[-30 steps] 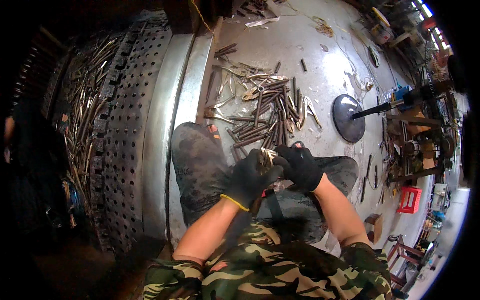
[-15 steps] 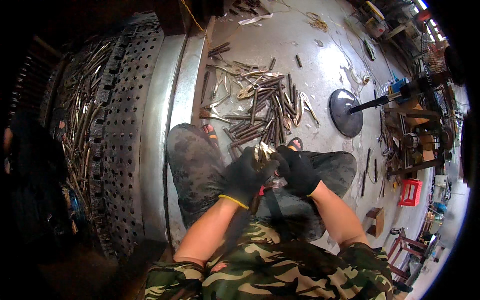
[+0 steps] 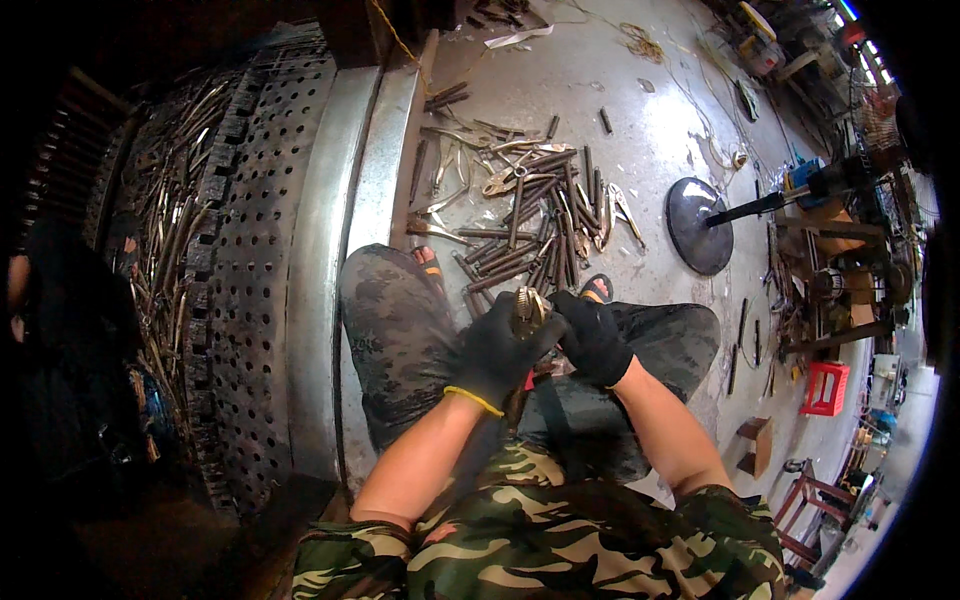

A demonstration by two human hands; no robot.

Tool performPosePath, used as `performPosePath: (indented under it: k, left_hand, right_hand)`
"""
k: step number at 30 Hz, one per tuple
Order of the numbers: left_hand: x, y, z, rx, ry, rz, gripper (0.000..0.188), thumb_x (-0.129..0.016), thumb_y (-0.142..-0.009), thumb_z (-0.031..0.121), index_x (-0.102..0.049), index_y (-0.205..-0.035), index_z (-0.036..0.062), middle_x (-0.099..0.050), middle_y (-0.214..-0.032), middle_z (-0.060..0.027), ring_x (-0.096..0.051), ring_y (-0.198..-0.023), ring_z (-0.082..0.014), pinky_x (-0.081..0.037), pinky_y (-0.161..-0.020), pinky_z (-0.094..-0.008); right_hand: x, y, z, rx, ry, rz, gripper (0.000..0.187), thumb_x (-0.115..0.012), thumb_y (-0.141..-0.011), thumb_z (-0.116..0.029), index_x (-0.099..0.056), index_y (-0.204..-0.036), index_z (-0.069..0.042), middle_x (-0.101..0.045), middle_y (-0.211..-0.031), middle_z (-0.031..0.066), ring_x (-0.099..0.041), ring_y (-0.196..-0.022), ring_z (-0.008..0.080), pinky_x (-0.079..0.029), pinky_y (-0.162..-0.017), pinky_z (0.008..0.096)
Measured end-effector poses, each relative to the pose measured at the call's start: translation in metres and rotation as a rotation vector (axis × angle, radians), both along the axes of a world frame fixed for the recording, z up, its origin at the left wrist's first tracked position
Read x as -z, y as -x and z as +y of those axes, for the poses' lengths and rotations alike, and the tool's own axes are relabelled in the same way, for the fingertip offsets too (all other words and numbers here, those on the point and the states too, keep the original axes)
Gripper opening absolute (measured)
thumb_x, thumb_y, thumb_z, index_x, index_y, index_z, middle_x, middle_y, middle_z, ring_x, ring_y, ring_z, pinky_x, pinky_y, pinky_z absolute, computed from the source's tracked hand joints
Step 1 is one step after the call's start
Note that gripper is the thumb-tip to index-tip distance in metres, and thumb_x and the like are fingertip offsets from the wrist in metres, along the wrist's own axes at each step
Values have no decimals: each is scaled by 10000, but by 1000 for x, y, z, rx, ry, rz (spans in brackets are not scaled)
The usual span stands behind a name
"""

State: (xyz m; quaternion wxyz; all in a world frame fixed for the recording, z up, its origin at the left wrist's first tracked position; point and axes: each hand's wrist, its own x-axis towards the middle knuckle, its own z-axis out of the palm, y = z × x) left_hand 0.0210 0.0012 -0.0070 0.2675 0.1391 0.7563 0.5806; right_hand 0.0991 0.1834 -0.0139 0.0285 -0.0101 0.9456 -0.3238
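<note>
My left hand (image 3: 492, 348), in a black glove with a yellow cuff, is closed around metal pliers (image 3: 528, 308). Their toothed jaw points up out of the fist; the handles are mostly hidden by the glove. Against the right side of the pliers press the curled fingers of my right hand (image 3: 594, 340), also black-gloved; its fingertips are partly hidden. Both hands are held together above my lap. On the floor ahead lies a heap of dark metal rods (image 3: 545, 215), mixed with several locking pliers (image 3: 622, 212) and bare metal handles (image 3: 450, 165).
A perforated metal bench (image 3: 255, 250) with a smooth steel edge (image 3: 325, 270) runs along my left, loose metal strips behind it. A round black stand base (image 3: 699, 226) with its pole is at right. Farther right are a red stool (image 3: 825, 389) and a wooden block (image 3: 755, 445).
The pliers have turned in my left hand, so the toothed jaw stands more upright and less of the bright metal shows. My right hand stays close against them. The view has shifted slightly.
</note>
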Motion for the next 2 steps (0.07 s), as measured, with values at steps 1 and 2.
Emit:
performPosePath:
  k: [1, 2]
  left_hand:
    - [-2, 0, 0, 2, -19, -13, 538, -728, -761, 525, -618, -1011, 61, -695, -895, -181, -682, -877, -365, -517, -754, -449]
    - [-1, 0, 0, 1, -20, -15, 538, -728, -761, 525, -618, -1011, 61, -695, -895, -181, -682, -877, -365, -517, -754, -449]
  right_hand:
    - [4, -2, 1, -46, -82, 47, 398, -665, -872, -194, -580, -1225, -30, -585, -1278, 188, -623, -1047, 357, -492, -831, 468]
    - [9, -4, 3, -94, -165, 94, 431, -682, -860, -196, -574, -1245, -33, -579, -1297, 187, -620, -1068, 343, -475, -877, 482]
